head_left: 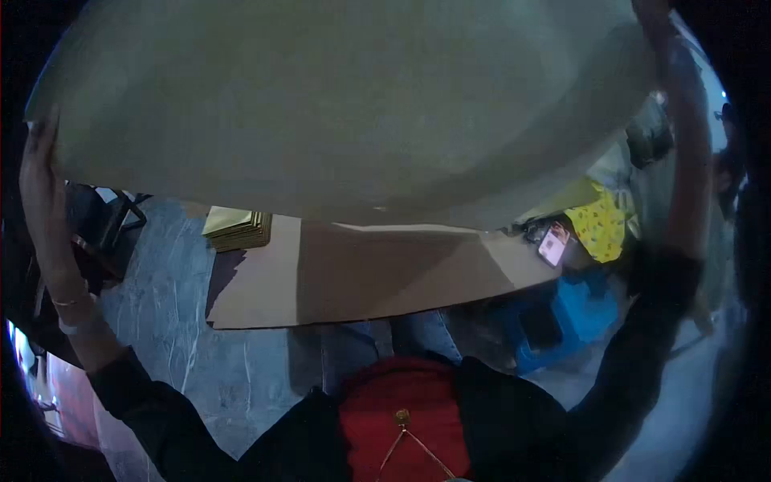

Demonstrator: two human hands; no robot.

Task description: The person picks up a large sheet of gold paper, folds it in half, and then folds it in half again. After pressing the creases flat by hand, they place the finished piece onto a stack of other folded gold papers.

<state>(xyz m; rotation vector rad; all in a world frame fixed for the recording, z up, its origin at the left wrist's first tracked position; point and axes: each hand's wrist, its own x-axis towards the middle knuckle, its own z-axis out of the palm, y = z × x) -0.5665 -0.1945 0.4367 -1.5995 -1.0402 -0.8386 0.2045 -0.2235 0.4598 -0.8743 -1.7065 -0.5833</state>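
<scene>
A large, plain greyish-beige sheet (345,104), which looks like paper or thin card, is held up in front of me and fills the upper view. My left hand (42,157) grips its left edge, fingers closed against it. At the upper right, my right hand (654,18) is on the sheet's opposite edge; it is dark and partly cut off by the frame. Below the sheet lies a flat brown cardboard piece (361,277) with a ragged left end. A stack of folded gold-coloured pieces (238,228) rests at its far left corner.
A phone (553,245) lies at the cardboard's right end, beside a yellow patterned cloth (598,223). A blue plastic stool (566,321) stands at the right. Dark furniture legs (120,221) are at the left, over a streaked grey floor (173,297).
</scene>
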